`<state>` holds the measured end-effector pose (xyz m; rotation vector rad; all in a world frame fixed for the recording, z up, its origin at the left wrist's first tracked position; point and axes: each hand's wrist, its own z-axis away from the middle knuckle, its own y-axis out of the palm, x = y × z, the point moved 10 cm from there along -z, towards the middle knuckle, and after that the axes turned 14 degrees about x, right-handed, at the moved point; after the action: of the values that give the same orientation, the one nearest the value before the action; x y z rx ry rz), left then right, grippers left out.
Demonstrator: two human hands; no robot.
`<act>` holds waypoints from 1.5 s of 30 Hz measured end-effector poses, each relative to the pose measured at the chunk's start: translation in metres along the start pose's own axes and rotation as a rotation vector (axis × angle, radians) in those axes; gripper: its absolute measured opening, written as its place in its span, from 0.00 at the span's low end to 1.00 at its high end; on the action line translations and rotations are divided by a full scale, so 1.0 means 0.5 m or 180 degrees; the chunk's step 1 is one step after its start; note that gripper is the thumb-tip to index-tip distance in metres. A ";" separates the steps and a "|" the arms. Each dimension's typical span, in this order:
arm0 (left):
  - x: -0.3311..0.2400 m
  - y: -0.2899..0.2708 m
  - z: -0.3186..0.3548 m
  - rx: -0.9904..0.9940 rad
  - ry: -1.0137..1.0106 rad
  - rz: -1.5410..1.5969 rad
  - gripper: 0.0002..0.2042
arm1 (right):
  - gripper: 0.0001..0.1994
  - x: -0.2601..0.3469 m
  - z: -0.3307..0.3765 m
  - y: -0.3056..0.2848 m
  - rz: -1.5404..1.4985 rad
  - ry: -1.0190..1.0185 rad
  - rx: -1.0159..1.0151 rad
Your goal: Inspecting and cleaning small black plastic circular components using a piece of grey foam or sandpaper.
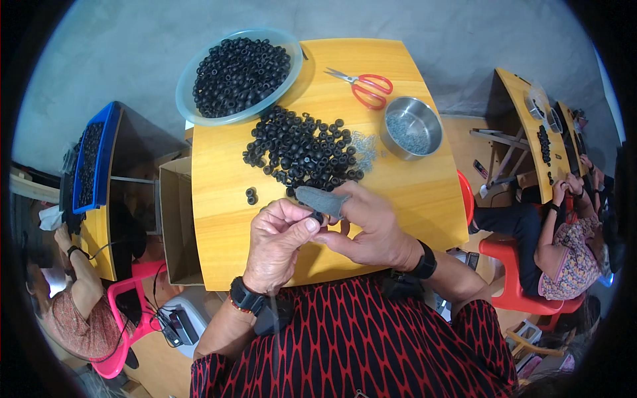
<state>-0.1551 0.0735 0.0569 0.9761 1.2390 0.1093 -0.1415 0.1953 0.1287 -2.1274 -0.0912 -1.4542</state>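
Note:
My left hand point(275, 239) pinches a small black ring-shaped piece point(317, 217) between thumb and fingers, just above the table's near part. Against it works my right hand point(371, 229), its fingers curled in; a grey cloth cover point(322, 200) wraps one finger. What the right fingertips hold, if anything, is hidden. Just beyond the hands lies a loose pile of black ring-shaped pieces point(298, 146). Small silvery metal pieces point(363, 151) are scattered at its right edge, and more lie in a steel bowl point(431, 132). A few black pieces point(251, 196) sit apart on the left.
A large translucent basin point(184, 89) of black pieces stands at the table's far left. Red-handled scissors point(371, 89) rest near the back of the yellow table point(424, 205). An open cardboard box point(179, 225) is on the left. Seated people work at tables on both sides.

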 end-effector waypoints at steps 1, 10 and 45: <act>0.003 -0.005 0.002 -0.0004 -0.0031 -0.0018 0.04 | 0.20 0.000 -0.001 0.000 0.0005 0.0000 -0.0005; -0.013 0.004 0.002 0.0050 -0.0176 0.0056 0.03 | 0.16 0.033 -0.011 -0.001 0.0724 -0.0312 -0.0067; -0.009 -0.010 0.005 -0.0265 0.0001 -0.0270 0.05 | 0.11 0.020 -0.023 0.014 0.1221 -0.0179 0.0346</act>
<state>-0.1570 0.0664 0.0570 0.8505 1.2644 0.0938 -0.1448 0.1816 0.1376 -1.9655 0.2027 -1.1393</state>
